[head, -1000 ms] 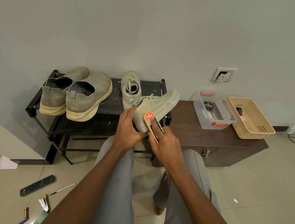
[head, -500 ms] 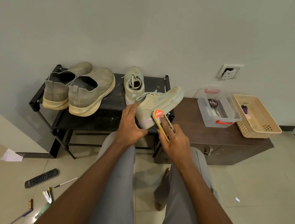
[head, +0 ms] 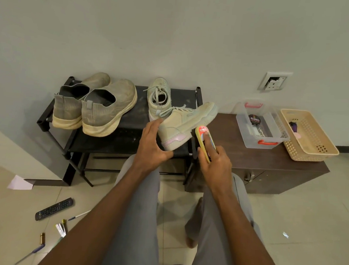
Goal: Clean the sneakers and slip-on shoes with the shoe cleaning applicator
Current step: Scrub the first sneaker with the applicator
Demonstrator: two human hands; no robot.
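Observation:
A pale green sneaker (head: 188, 123) lies tilted on the right end of the black shoe rack (head: 127, 137), toe pointing right. My left hand (head: 150, 145) grips its heel end, thumb under the sole. My right hand (head: 214, 160) holds the yellow shoe cleaning applicator (head: 203, 134) with a red label, index finger laid along it, its edge against the sneaker's side. The second sneaker (head: 158, 97) stands behind on the rack. Two grey slip-on shoes (head: 96, 109) stand at the rack's left, heels toward me.
A brown low cabinet (head: 271, 161) right of the rack carries a clear box (head: 261, 126) with a polish tin and a beige basket (head: 309, 136). On the floor at left lie a remote (head: 54, 208), a pen (head: 79, 214), paper and small items. My knees are below.
My right hand and the applicator have slid along the sneaker's side toward its toe. The left hand keeps its hold at the heel. The view has shifted slightly.

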